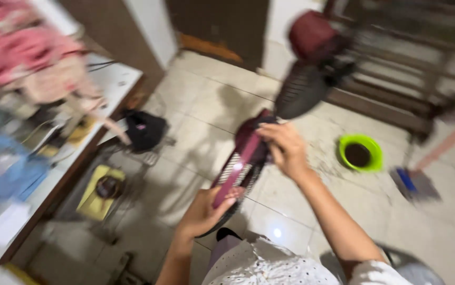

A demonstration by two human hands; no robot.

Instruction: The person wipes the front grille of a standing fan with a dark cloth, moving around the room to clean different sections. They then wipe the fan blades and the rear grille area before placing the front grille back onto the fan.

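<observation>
Fan grill (240,169) with a dark red rim sits in both hands, above the tiled floor (206,111) and in front of the person's body. It is seen nearly edge on, so it looks long and thin. Its long line runs from low near the left hand (203,211) up and away to the right hand (285,150), leaning a bit to the right. The rim is dark red and the thin bars inside are dark, with pale floor showing between them. The left hand fingers are curled tight around the low end of the rim. The right hand fingers are bent over the top end and hold it too. Just past the top end stands a fan (312,68) with a dark round cage and a red back, but it is very blurry. A green bowl (361,153) with something dark in it sits on the floor to the right. A black bag (144,129) lies to the left, beside a white table (114,79) full of blurry clothes. The whole picture is smeared, so small parts are hard to see.
</observation>
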